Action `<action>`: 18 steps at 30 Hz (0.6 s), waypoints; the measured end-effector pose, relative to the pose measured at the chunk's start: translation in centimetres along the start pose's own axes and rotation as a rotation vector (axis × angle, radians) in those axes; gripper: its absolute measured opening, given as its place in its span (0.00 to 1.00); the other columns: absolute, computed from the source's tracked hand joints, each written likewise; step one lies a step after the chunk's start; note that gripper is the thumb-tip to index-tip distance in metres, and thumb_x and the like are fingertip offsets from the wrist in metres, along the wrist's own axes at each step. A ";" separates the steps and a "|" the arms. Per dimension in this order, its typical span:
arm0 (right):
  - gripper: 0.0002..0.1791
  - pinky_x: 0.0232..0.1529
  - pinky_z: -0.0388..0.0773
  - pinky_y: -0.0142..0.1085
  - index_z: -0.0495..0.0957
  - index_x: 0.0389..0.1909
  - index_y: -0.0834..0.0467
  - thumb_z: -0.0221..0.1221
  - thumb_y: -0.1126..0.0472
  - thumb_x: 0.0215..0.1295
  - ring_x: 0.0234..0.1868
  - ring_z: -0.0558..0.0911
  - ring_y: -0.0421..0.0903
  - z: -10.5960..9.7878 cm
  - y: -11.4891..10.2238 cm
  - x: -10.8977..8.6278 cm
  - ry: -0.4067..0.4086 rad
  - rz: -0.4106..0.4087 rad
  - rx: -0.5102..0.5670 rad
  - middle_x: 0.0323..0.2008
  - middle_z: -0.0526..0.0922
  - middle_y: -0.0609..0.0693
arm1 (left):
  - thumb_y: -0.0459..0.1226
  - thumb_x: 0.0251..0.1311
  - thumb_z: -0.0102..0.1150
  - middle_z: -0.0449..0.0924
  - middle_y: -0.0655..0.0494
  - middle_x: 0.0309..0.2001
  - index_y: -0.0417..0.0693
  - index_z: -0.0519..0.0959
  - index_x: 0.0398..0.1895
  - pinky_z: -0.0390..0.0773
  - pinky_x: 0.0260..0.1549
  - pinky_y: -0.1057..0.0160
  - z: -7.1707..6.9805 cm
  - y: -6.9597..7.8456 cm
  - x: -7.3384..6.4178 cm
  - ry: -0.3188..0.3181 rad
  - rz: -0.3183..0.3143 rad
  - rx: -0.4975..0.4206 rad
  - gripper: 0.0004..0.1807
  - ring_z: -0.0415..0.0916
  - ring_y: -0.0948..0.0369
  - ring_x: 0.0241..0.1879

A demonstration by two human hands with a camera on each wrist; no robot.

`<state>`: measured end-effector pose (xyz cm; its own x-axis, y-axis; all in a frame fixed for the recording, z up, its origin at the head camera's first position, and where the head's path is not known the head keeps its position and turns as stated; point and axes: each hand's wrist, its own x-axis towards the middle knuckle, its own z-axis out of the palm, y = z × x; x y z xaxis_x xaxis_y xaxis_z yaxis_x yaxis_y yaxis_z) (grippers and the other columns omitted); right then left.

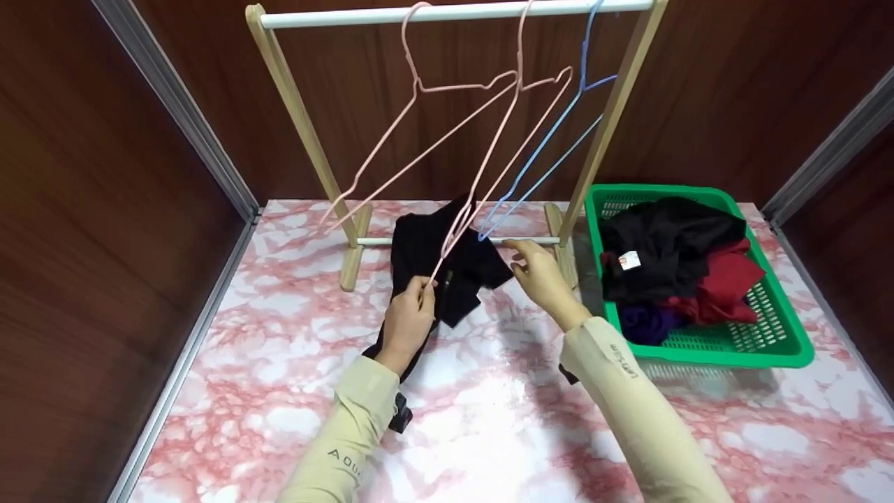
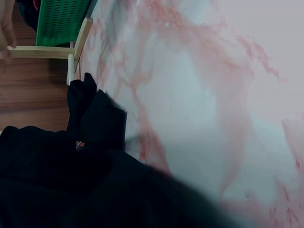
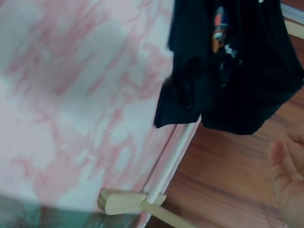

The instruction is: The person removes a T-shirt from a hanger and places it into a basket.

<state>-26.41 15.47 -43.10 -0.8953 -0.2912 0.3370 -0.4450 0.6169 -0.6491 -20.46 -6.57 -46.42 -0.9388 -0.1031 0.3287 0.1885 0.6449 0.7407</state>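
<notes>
My left hand (image 1: 408, 323) pinches a thin pink hanger wire (image 1: 437, 268) between thumb and fingers. Behind that wire is a black shirt (image 1: 418, 244) with a small chest logo; one sleeve points right. Whether the pinched wire belongs to the middle pink hanger (image 1: 494, 143) on the rail cannot be told. My right hand (image 1: 543, 281) is raised beside the sleeve, fingers loosely bent, holding nothing. In the right wrist view those fingers (image 3: 284, 166) stand apart from the shirt (image 3: 242, 95). Dark cloth (image 2: 71, 175) fills the lower left wrist view, where the left hand is hidden.
A wooden rack with a white rail (image 1: 335, 17) stands at the back. From it hang another pink hanger (image 1: 380, 143) and a blue hanger (image 1: 552, 133). At the right, a green basket (image 1: 789, 342) holds black, red and purple clothes. Brown panels (image 1: 91, 230) enclose the marbled table (image 1: 279, 363).
</notes>
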 end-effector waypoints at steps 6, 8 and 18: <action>0.25 0.51 0.78 0.50 0.69 0.58 0.72 0.53 0.79 0.57 0.51 0.78 0.63 1.0 -0.8 0.5 -0.032 -0.058 -0.022 0.54 0.75 0.68 | 0.47 0.67 0.52 0.65 0.63 0.15 0.50 0.78 0.34 0.71 0.22 0.59 0.1 -0.1 -0.2 -0.009 0.000 0.069 0.12 0.69 0.59 0.19; 0.26 0.55 0.75 0.53 0.66 0.58 0.75 0.52 0.80 0.54 0.54 0.75 0.65 1.4 -0.8 0.7 -0.031 -0.119 -0.016 0.54 0.73 0.71 | 0.47 0.66 0.52 0.62 0.66 0.14 0.51 0.77 0.32 0.69 0.20 0.61 0.2 -0.2 -0.3 -0.008 0.004 0.088 0.12 0.68 0.60 0.17; 0.33 0.60 0.71 0.53 0.64 0.63 0.71 0.47 0.82 0.50 0.54 0.75 0.65 2.4 -1.2 0.8 -0.076 -0.076 -0.014 0.57 0.69 0.70 | 0.48 0.66 0.52 0.61 0.62 0.12 0.50 0.73 0.23 0.69 0.19 0.59 -0.1 -0.3 -0.2 0.032 0.130 0.138 0.16 0.67 0.58 0.16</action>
<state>-26.60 12.74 -43.67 -0.8583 -0.3917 0.3314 -0.5115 0.6012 -0.6140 -20.32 -6.75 -46.64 -0.8992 -0.0350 0.4362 0.2638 0.7520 0.6041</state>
